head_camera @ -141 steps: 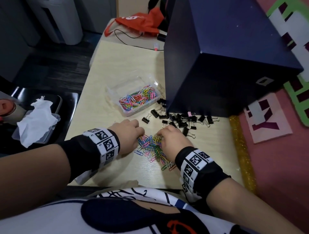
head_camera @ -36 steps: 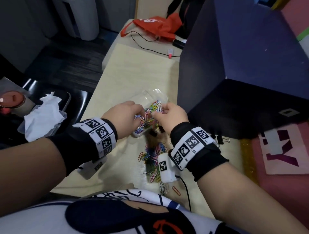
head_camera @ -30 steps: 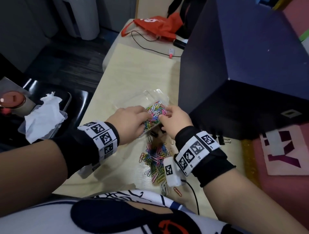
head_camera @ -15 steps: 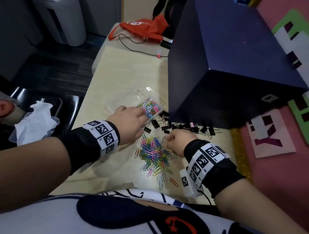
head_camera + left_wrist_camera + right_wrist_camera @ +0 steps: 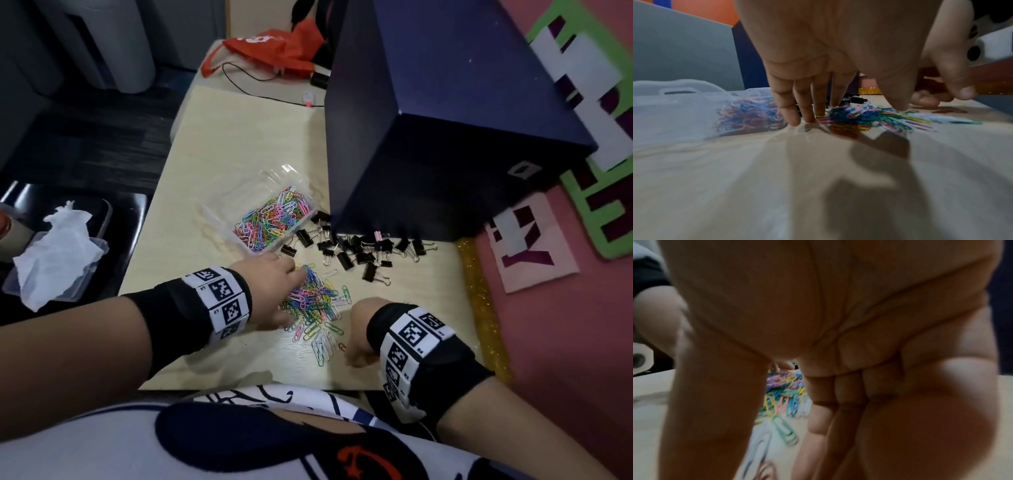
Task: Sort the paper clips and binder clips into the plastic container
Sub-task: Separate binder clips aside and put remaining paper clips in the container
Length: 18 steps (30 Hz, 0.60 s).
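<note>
Both hands have dropped from the plastic container (image 5: pixel 219 219) to the loose paper clips (image 5: pixel 317 301). Left hand (image 5: pixel 274 284) presses them with straight fingers; right hand (image 5: pixel 356 329) curls at the pile's near edge, grip unclear.

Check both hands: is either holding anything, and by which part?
Left hand: nothing lifted; its straight fingers press into the loose paper clips on the table. Right hand: fingers curled at the pile's near edge; whether it pinches a clip cannot be told.
</note>
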Motion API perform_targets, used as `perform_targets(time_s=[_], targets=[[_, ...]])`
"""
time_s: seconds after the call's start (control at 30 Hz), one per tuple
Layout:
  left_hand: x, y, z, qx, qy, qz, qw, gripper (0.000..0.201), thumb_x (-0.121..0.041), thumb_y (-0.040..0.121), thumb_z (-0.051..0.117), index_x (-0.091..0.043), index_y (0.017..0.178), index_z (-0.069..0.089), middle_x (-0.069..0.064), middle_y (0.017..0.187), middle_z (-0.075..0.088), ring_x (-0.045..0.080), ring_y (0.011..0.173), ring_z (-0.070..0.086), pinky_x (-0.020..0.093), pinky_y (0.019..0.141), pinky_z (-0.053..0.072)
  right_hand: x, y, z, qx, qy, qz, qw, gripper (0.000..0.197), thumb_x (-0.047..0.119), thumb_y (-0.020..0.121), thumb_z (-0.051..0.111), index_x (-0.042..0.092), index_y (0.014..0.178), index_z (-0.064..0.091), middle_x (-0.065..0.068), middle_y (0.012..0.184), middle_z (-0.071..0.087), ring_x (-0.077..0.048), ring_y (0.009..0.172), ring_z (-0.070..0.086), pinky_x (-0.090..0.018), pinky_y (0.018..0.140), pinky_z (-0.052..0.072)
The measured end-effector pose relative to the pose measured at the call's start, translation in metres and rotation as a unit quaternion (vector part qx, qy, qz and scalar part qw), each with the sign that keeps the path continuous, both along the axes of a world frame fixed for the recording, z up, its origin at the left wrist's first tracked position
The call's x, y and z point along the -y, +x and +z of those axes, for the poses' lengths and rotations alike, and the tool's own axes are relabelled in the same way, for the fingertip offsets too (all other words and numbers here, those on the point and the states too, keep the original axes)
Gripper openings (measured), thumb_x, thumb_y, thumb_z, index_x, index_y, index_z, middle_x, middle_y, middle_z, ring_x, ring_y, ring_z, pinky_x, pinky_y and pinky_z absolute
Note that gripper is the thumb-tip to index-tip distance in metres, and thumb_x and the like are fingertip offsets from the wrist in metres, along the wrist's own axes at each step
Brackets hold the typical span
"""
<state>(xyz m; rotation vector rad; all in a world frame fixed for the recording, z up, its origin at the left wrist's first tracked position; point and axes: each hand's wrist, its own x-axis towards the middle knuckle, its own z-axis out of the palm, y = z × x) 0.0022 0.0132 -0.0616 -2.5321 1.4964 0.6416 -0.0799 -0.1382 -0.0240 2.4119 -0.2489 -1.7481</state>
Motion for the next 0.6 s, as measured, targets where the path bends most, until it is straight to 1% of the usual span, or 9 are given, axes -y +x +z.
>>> perform_targets(time_s=[0.03,0.13,0.2,0.27,0.33,0.4,0.47,0.53,0.6], targets=[[0.000,-0.002,-0.002,0.003,0.004,-0.007,1.000,0.085,-0.064,0.079,0.056,-0.020,0.145,0.026,0.006,0.136,0.042,0.028,0.122,0.042,0.043,0.102,0.041,-0.001,-0.003,-0.003,-0.005,0.000,-0.002,1.000,0.025,0.034,0.089,0.059,0.011,0.078,0.058,-0.003,0.058,0.057,-0.017,0.050,0.054,-0.020,0.050,0.045],[0.000,-0.008,-0.005,-0.009,0.000,-0.009,1.000,0.086,-0.060,0.079,0.056,-0.020,0.147,0.022,0.006,0.137,0.040,0.028,0.121,0.040,0.044,0.102,0.041,-0.004,-0.011,-0.013,0.093,0.012,-0.038,0.995,0.022,0.028,0.086,0.064,0.009,0.097,0.063,-0.005,0.083,0.059,-0.022,0.074,0.058,-0.028,0.067,0.049],[0.001,-0.010,-0.005,-0.019,-0.008,-0.004,1.000,0.084,-0.058,0.079,0.058,-0.021,0.146,0.024,0.005,0.138,0.038,0.027,0.122,0.040,0.044,0.101,0.042,-0.005,-0.011,-0.021,0.151,0.025,-0.063,0.986,0.017,0.024,0.086,0.062,0.011,0.097,0.061,-0.005,0.090,0.058,-0.025,0.083,0.058,-0.030,0.070,0.048],[0.001,-0.011,-0.004,-0.008,-0.020,0.001,1.000,0.082,-0.058,0.078,0.060,-0.021,0.144,0.028,0.006,0.139,0.037,0.027,0.123,0.040,0.044,0.102,0.041,-0.003,-0.009,-0.027,0.196,0.038,-0.086,0.976,0.015,0.025,0.088,0.057,0.012,0.095,0.056,-0.005,0.097,0.061,-0.026,0.083,0.056,-0.030,0.069,0.047],[0.001,-0.009,-0.003,0.001,-0.021,0.022,1.000,0.084,-0.058,0.077,0.062,-0.018,0.143,0.028,0.009,0.143,0.032,0.029,0.128,0.036,0.043,0.107,0.037,0.003,-0.009,-0.029,0.260,0.054,-0.154,0.952,0.022,0.026,0.086,0.058,0.010,0.102,0.054,-0.007,0.103,0.062,-0.026,0.090,0.059,-0.030,0.073,0.048],[0.000,-0.007,-0.003,0.003,-0.011,0.047,0.999,0.086,-0.058,0.077,0.062,-0.015,0.143,0.027,0.012,0.144,0.029,0.030,0.132,0.033,0.043,0.107,0.037,0.009,-0.011,-0.029,0.321,0.067,-0.217,0.919,0.034,0.024,0.086,0.060,0.010,0.115,0.049,-0.010,0.115,0.056,-0.027,0.102,0.059,-0.031,0.077,0.047],[-0.002,-0.007,-0.004,0.007,-0.002,0.056,0.998,0.083,-0.059,0.078,0.060,-0.014,0.141,0.030,0.010,0.142,0.033,0.029,0.130,0.036,0.044,0.103,0.041,0.011,-0.014,-0.032,0.364,0.069,-0.248,0.895,0.043,0.021,0.088,0.059,0.009,0.126,0.042,-0.011,0.128,0.044,-0.028,0.110,0.056,-0.032,0.084,0.046],[-0.004,-0.011,-0.007,0.011,-0.004,0.043,0.999,0.079,-0.058,0.079,0.059,-0.015,0.140,0.032,0.006,0.141,0.035,0.028,0.128,0.038,0.044,0.100,0.043,0.008,-0.015,-0.034,0.375,0.072,-0.235,0.894,0.044,0.020,0.091,0.057,0.009,0.129,0.040,-0.010,0.134,0.036,-0.028,0.112,0.055,-0.033,0.086,0.045],[-0.005,-0.016,-0.009,0.005,-0.010,0.023,1.000,0.081,-0.058,0.078,0.060,-0.016,0.141,0.030,0.004,0.142,0.034,0.026,0.128,0.037,0.044,0.099,0.043,0.003,-0.017,-0.035,0.371,0.098,-0.212,0.899,0.044,0.024,0.090,0.058,0.012,0.129,0.042,-0.009,0.132,0.035,-0.028,0.112,0.055,-0.035,0.090,0.046]])
